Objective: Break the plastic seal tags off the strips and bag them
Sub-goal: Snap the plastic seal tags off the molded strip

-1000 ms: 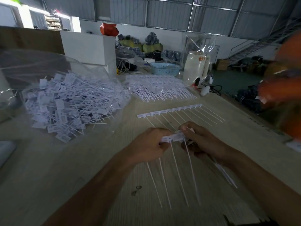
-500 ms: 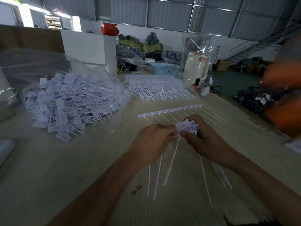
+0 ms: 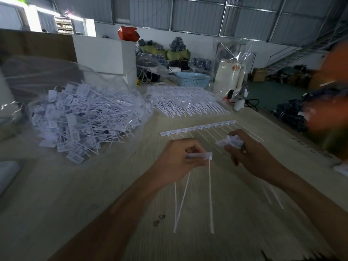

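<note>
**Hands apart, each holding seal tags over the table**

Left hand (image 3: 178,159) grips a short strip piece (image 3: 199,155) by its head bar, fingers curled round it; three thin white tails hang down from it toward the table (image 3: 94,204), tips near the surface. Right hand (image 3: 250,157) clenched round a bunch of loose tags (image 3: 230,141), tag heads poking out above the thumb side; a few tails stick out below the wrist, blurred. The two hands are apart, no contact between them.

A full strip (image 3: 197,128) lies flat on the table just beyond the hands, bar across, tails pointing toward the right edge. Further back, a stack of strips (image 3: 186,102) lies in a layered pile. On the left, a clear plastic bag (image 3: 47,78) lies open on its side, a big heap of single tags (image 3: 84,117) inside and spilling at its mouth.

Back of table: a blue basket (image 3: 193,81), a white box (image 3: 105,53) with a red thing (image 3: 128,33) on top, a white jug-like item wrapped in clear plastic (image 3: 228,76). Small dark marks (image 3: 159,219) on the table near the left forearm. At the right edge, a blurred orange shape (image 3: 331,95), cannot tell what.
</note>
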Action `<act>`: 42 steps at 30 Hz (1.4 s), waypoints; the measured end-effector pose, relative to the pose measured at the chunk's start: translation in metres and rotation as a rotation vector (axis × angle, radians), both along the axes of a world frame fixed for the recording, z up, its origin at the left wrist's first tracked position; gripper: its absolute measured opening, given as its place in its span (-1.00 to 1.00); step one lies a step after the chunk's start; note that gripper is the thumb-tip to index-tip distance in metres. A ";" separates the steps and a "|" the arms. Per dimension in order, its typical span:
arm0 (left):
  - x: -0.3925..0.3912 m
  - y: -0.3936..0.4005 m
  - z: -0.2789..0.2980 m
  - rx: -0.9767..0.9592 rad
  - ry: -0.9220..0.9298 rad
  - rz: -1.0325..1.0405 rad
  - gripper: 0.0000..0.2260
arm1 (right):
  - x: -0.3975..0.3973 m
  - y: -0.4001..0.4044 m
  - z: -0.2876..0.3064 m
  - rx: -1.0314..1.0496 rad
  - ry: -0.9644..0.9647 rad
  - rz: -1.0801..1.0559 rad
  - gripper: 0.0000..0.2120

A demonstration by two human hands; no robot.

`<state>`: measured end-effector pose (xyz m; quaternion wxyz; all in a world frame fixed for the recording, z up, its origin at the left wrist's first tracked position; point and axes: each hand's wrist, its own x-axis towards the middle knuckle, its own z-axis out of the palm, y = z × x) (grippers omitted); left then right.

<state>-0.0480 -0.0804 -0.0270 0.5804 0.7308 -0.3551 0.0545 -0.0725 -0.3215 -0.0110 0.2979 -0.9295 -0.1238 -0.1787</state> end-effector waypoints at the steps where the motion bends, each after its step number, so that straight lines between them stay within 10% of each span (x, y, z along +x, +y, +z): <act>1: 0.001 -0.003 -0.002 0.006 -0.041 0.025 -0.85 | -0.003 0.008 -0.002 0.023 0.046 0.053 -0.68; 8: 0.002 -0.003 -0.002 0.161 -0.334 0.327 -0.79 | -0.010 0.045 0.011 0.253 0.167 0.253 -0.75; 23: -0.001 0.002 0.005 0.274 -0.393 0.120 -0.84 | -0.015 0.048 0.004 0.689 0.306 0.239 -0.80; 30: 0.003 0.004 -0.003 0.409 -0.585 0.338 -0.74 | -0.014 0.047 0.000 1.048 0.425 0.259 -0.79; 34: 0.002 0.004 -0.001 0.440 -0.649 0.339 -0.75 | -0.016 0.045 0.008 0.742 0.275 0.206 -0.76; 42: 0.005 0.000 -0.004 0.118 -0.092 0.003 -0.79 | -0.014 0.025 0.028 -0.014 -0.080 0.243 -0.68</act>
